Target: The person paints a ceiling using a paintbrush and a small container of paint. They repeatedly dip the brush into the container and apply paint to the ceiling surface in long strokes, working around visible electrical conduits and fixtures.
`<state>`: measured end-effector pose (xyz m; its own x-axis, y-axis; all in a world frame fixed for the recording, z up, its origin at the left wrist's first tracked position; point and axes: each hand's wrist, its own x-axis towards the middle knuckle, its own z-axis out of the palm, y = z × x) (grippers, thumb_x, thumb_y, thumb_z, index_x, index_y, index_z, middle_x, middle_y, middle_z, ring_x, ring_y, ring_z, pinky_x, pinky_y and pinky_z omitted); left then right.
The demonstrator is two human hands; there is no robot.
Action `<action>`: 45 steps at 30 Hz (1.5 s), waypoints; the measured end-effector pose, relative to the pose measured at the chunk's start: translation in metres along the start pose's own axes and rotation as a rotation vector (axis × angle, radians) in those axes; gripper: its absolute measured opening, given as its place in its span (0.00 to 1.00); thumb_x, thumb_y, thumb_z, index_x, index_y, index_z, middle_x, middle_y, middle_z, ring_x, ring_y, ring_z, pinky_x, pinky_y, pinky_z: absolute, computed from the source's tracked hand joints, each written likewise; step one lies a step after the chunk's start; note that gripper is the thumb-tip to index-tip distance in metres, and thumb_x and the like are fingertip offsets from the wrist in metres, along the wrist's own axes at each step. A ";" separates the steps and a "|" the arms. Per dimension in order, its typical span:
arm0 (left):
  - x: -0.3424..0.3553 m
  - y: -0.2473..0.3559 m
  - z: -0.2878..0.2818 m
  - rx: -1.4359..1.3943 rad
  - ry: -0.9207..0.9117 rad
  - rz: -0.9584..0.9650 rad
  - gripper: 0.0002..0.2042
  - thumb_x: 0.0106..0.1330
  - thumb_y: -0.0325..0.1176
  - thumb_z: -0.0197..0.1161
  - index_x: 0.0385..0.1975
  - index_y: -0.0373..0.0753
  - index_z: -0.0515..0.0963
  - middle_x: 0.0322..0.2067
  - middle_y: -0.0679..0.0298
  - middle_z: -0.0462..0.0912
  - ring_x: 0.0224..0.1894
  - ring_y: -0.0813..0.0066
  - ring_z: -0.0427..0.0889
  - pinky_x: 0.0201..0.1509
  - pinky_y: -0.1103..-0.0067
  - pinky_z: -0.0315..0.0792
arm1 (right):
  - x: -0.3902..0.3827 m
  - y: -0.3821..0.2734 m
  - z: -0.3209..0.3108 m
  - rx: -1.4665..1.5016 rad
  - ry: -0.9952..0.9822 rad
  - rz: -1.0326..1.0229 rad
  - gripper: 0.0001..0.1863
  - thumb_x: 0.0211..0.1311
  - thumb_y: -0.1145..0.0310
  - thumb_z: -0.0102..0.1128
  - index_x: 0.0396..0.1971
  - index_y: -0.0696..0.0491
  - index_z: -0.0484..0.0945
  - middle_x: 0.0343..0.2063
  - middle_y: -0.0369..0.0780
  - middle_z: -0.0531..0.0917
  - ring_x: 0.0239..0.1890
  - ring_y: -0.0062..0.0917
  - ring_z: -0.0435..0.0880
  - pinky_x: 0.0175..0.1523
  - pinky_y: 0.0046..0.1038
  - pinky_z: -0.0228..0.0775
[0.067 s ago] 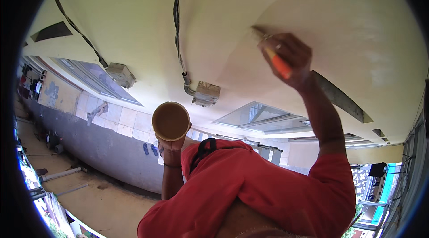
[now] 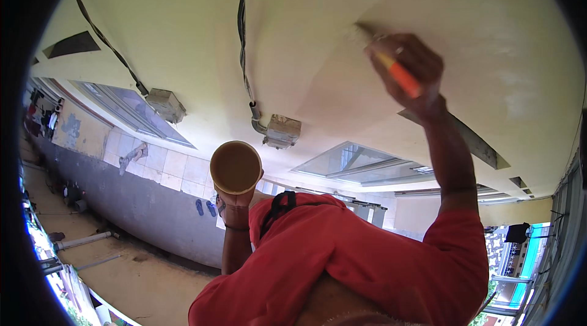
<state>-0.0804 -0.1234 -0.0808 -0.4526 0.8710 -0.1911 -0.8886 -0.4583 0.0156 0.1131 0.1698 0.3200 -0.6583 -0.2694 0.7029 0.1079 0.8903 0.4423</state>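
Note:
My left hand holds a round cup containing tan liquid, its opening toward the camera. My right hand is closed on a paintbrush with an orange handle, raised at the upper right. The brush's bristle end, blurred by motion, is against the cream painted surface, where a slightly darker patch shows around it. My red shirt fills the lower middle.
Two junction boxes with black cables are fixed to the surface. Framed windows, dark slots, a tiled strip, sandals and a white pipe are also visible. Metal railings line the right rim.
My right hand and the brush have moved a little up and to the right across the surface. The cup in my left hand has shifted very slightly.

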 end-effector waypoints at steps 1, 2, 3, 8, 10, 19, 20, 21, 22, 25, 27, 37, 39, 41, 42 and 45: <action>0.003 -0.002 0.004 -0.013 -0.009 -0.013 0.36 0.74 0.66 0.63 0.73 0.51 0.74 0.69 0.55 0.80 0.72 0.36 0.75 0.58 0.47 0.76 | 0.014 0.017 -0.023 -0.015 -0.064 0.054 0.13 0.57 0.81 0.83 0.41 0.57 0.90 0.38 0.41 0.92 0.39 0.34 0.93 0.43 0.31 0.88; 0.005 -0.005 0.008 -0.024 0.006 -0.028 0.35 0.73 0.67 0.63 0.72 0.50 0.75 0.67 0.55 0.81 0.70 0.37 0.76 0.56 0.48 0.77 | 0.033 0.030 -0.038 0.081 0.012 0.149 0.12 0.58 0.82 0.82 0.42 0.58 0.91 0.40 0.42 0.93 0.42 0.30 0.94 0.46 0.28 0.87; 0.005 -0.006 0.004 -0.028 0.018 -0.028 0.35 0.73 0.67 0.63 0.72 0.50 0.76 0.67 0.55 0.81 0.69 0.37 0.76 0.55 0.48 0.77 | 0.049 0.031 -0.049 0.251 0.080 0.337 0.11 0.61 0.84 0.80 0.43 0.60 0.91 0.42 0.42 0.93 0.43 0.27 0.94 0.47 0.27 0.87; 0.021 -0.019 0.005 -0.033 0.006 -0.066 0.33 0.74 0.66 0.63 0.69 0.49 0.77 0.65 0.56 0.81 0.68 0.41 0.76 0.51 0.50 0.77 | 0.091 0.062 -0.098 -0.166 0.247 -0.024 0.14 0.59 0.83 0.82 0.44 0.56 0.92 0.42 0.41 0.92 0.44 0.28 0.93 0.47 0.27 0.90; 0.021 -0.021 0.000 -0.047 0.004 -0.072 0.32 0.74 0.65 0.62 0.68 0.49 0.78 0.65 0.56 0.82 0.67 0.41 0.77 0.51 0.50 0.77 | 0.084 0.046 -0.092 -0.549 0.207 -0.156 0.15 0.58 0.80 0.82 0.45 0.53 0.93 0.42 0.40 0.92 0.43 0.30 0.93 0.46 0.28 0.90; 0.021 -0.014 0.005 0.024 -0.013 -0.030 0.30 0.77 0.64 0.54 0.67 0.49 0.79 0.61 0.57 0.85 0.63 0.42 0.81 0.48 0.49 0.77 | -0.050 -0.057 0.024 0.038 -0.478 -0.247 0.11 0.52 0.63 0.71 0.37 0.46 0.84 0.44 0.37 0.85 0.48 0.30 0.85 0.49 0.35 0.84; 0.022 -0.013 0.012 0.010 -0.032 -0.046 0.30 0.77 0.64 0.54 0.67 0.49 0.79 0.61 0.57 0.85 0.63 0.42 0.81 0.48 0.49 0.77 | -0.033 -0.042 0.016 0.014 -0.410 -0.223 0.13 0.52 0.64 0.72 0.38 0.46 0.84 0.47 0.37 0.86 0.50 0.29 0.86 0.49 0.34 0.85; 0.018 -0.011 0.020 -0.001 -0.038 -0.061 0.30 0.77 0.64 0.54 0.67 0.49 0.79 0.61 0.57 0.85 0.62 0.43 0.81 0.48 0.50 0.77 | -0.008 -0.026 0.000 0.004 -0.344 -0.194 0.14 0.51 0.65 0.73 0.39 0.46 0.84 0.49 0.37 0.87 0.51 0.29 0.87 0.49 0.33 0.85; 0.014 -0.010 0.027 -0.012 -0.041 -0.077 0.30 0.77 0.64 0.54 0.67 0.49 0.79 0.60 0.57 0.85 0.62 0.43 0.81 0.48 0.50 0.77 | 0.015 -0.007 -0.016 -0.003 -0.281 -0.164 0.15 0.51 0.66 0.74 0.41 0.47 0.85 0.51 0.37 0.88 0.52 0.28 0.88 0.49 0.32 0.85; 0.010 -0.013 0.042 -0.012 -0.046 -0.081 0.29 0.76 0.63 0.55 0.66 0.49 0.79 0.60 0.57 0.85 0.62 0.43 0.81 0.48 0.51 0.76 | 0.081 0.067 -0.061 0.319 0.004 0.183 0.06 0.65 0.77 0.76 0.38 0.51 0.88 0.42 0.37 0.93 0.41 0.30 0.93 0.45 0.31 0.87; 0.013 -0.016 0.041 -0.045 -0.042 -0.110 0.29 0.76 0.63 0.56 0.66 0.50 0.80 0.60 0.58 0.85 0.62 0.42 0.81 0.49 0.50 0.76 | 0.121 0.094 -0.099 0.434 0.193 0.302 0.08 0.66 0.83 0.76 0.40 0.57 0.88 0.42 0.36 0.90 0.49 0.21 0.90 0.57 0.25 0.83; 0.013 -0.037 0.047 -0.067 -0.059 -0.159 0.30 0.77 0.63 0.56 0.68 0.51 0.79 0.61 0.57 0.85 0.62 0.39 0.82 0.50 0.52 0.77 | 0.159 0.124 -0.133 -0.618 0.222 -0.242 0.11 0.54 0.76 0.81 0.36 0.47 0.91 0.37 0.33 0.88 0.38 0.29 0.89 0.42 0.31 0.84; 0.018 -0.036 0.048 -0.063 -0.095 -0.167 0.29 0.77 0.63 0.56 0.68 0.51 0.79 0.61 0.58 0.86 0.63 0.39 0.82 0.50 0.51 0.77 | 0.136 0.102 -0.100 -0.606 0.167 -0.306 0.10 0.50 0.74 0.76 0.33 0.45 0.90 0.37 0.32 0.87 0.38 0.26 0.87 0.40 0.28 0.82; 0.020 -0.036 0.047 -0.039 -0.142 -0.152 0.29 0.77 0.63 0.56 0.68 0.51 0.79 0.61 0.59 0.86 0.64 0.38 0.82 0.50 0.50 0.77 | 0.109 0.079 -0.067 -0.538 0.125 -0.355 0.07 0.48 0.69 0.72 0.27 0.44 0.81 0.40 0.33 0.83 0.41 0.26 0.83 0.42 0.29 0.81; 0.021 -0.037 0.045 -0.034 -0.110 -0.152 0.29 0.77 0.63 0.55 0.68 0.51 0.79 0.61 0.59 0.86 0.64 0.38 0.82 0.49 0.50 0.77 | 0.097 0.066 -0.057 -0.517 0.069 -0.354 0.07 0.49 0.68 0.72 0.28 0.44 0.81 0.41 0.34 0.83 0.43 0.26 0.84 0.45 0.29 0.82; 0.028 -0.039 0.049 -0.013 -0.079 -0.142 0.29 0.77 0.63 0.56 0.68 0.52 0.79 0.61 0.59 0.86 0.64 0.38 0.82 0.49 0.50 0.76 | 0.062 0.038 -0.044 -0.369 -0.088 -0.354 0.07 0.52 0.66 0.72 0.29 0.45 0.82 0.42 0.33 0.83 0.43 0.26 0.84 0.46 0.29 0.83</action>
<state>-0.0626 -0.0723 -0.0388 -0.3275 0.9382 -0.1123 -0.9433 -0.3315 -0.0190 0.1094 0.1709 0.4045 -0.7602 -0.4850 0.4322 0.1123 0.5571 0.8228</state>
